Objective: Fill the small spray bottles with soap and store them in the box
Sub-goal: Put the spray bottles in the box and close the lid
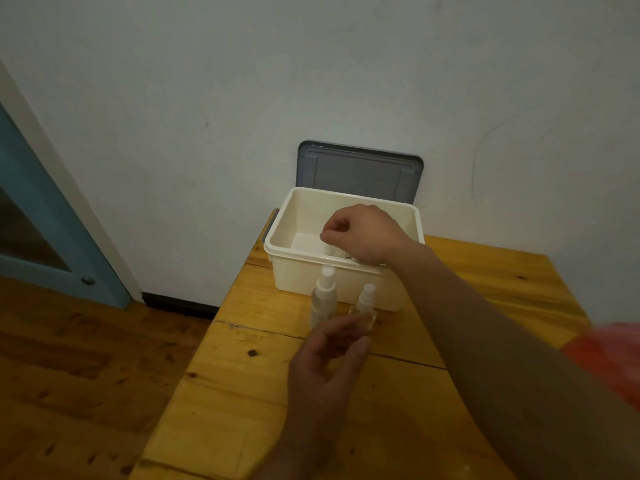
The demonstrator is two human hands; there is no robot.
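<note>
A cream plastic box [301, 271] stands open at the far end of the wooden table [242, 393]. My right hand [363, 233] hovers over the box with its fingers curled; whether it holds anything is hidden. Something pale lies inside the box under that hand, too unclear to name. Two small clear spray bottles with white caps stand just in front of the box: a taller one [325, 294] on the left and a shorter one [365, 301] on the right. My left hand [329, 368] is open, fingers spread, right in front of the two bottles, its fingertips almost touching them.
The box's grey lid [360, 171] leans upright against the white wall behind it. The table's left edge drops to a wooden floor [86, 358]. A blue door frame [41, 237] is at the left. A red blurred thing [609, 362] shows at the right edge.
</note>
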